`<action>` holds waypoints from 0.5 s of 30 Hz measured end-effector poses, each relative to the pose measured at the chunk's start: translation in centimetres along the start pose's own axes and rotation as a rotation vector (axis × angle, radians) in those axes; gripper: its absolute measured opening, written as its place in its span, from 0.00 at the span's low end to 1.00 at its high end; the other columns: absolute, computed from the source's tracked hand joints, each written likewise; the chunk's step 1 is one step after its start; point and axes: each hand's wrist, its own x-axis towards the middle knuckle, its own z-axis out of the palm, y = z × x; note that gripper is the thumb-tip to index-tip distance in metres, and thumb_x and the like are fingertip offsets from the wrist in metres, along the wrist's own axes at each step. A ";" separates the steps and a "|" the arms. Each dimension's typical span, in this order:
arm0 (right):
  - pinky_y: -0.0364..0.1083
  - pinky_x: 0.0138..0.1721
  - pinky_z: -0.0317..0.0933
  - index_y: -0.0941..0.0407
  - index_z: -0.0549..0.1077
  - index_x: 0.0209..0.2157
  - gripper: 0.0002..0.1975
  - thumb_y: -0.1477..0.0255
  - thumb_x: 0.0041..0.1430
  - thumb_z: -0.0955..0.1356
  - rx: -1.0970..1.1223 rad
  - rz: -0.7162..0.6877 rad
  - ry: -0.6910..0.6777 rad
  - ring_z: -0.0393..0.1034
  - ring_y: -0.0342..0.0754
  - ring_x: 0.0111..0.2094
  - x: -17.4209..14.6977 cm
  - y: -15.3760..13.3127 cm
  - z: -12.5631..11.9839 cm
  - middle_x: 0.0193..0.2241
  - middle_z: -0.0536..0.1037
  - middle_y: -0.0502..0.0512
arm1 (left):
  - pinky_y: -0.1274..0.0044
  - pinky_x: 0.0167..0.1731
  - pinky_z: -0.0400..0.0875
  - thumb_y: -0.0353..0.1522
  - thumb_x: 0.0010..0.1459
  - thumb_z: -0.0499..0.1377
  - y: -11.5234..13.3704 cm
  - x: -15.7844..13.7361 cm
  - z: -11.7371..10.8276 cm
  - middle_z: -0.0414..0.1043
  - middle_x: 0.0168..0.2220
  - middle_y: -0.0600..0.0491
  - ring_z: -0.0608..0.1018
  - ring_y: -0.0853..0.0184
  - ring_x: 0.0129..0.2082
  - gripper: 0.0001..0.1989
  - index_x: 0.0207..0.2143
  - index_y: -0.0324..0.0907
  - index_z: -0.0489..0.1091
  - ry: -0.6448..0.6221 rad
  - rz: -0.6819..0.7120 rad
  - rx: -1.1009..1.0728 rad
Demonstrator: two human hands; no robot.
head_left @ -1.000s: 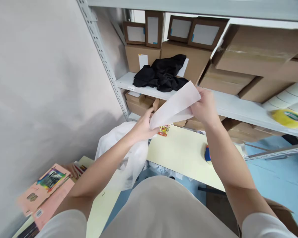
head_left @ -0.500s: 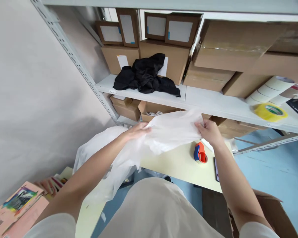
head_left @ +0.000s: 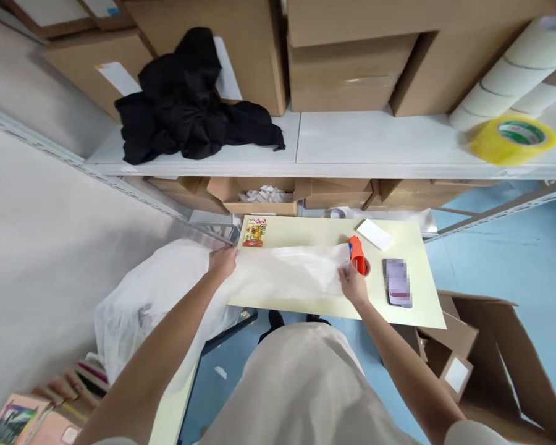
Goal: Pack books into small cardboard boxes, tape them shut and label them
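A thin, translucent white packing sheet (head_left: 287, 272) lies stretched across the pale yellow table (head_left: 315, 230). My left hand (head_left: 223, 262) is closed on the sheet near the table's left end, and from there the sheet bunches into a large heap (head_left: 148, 296) on the left. At the sheet's right edge my right hand (head_left: 353, 283) pinches it, fingers partly hidden. Just beyond that hand sits an orange and blue tape dispenser (head_left: 358, 252), close to the sheet's corner. A small colourful printed card (head_left: 255, 233) lies at the table's back left.
On the table's right lie a phone (head_left: 397, 282) and a white box (head_left: 374, 234). A shelf (head_left: 343, 142) behind holds black cloth (head_left: 189, 105), cartons and yellow tape (head_left: 514, 139). An open carton (head_left: 500, 346) stands at lower right, books (head_left: 23, 414) at lower left.
Both hands have lowered the sheet from mid-air onto the table and spread it flatter and wider. The view has tilted and moved closer to the shelf, showing the card, phone and white box more fully.
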 end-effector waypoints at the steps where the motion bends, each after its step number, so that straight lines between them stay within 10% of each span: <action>1: 0.46 0.29 0.55 0.54 0.65 0.30 0.09 0.66 0.60 0.59 0.013 0.026 -0.033 0.70 0.52 0.29 -0.4 0.6 1.2 0.26 0.75 0.57 | 0.62 0.47 0.62 0.26 0.56 0.49 0.4 0.4 0.9 0.73 0.44 0.42 0.72 0.55 0.47 0.13 0.39 0.42 0.71 0.028 -0.030 0.015; 15: 0.50 0.38 0.62 0.59 0.66 0.45 0.20 0.59 0.59 0.59 0.164 0.258 -0.112 0.72 0.55 0.36 -0.6 5.6 6.0 0.31 0.77 0.61 | 0.58 0.59 0.46 0.25 0.59 0.44 3.4 2.8 8.3 0.66 0.53 0.44 0.64 0.58 0.57 0.19 0.47 0.44 0.68 0.051 -0.155 0.006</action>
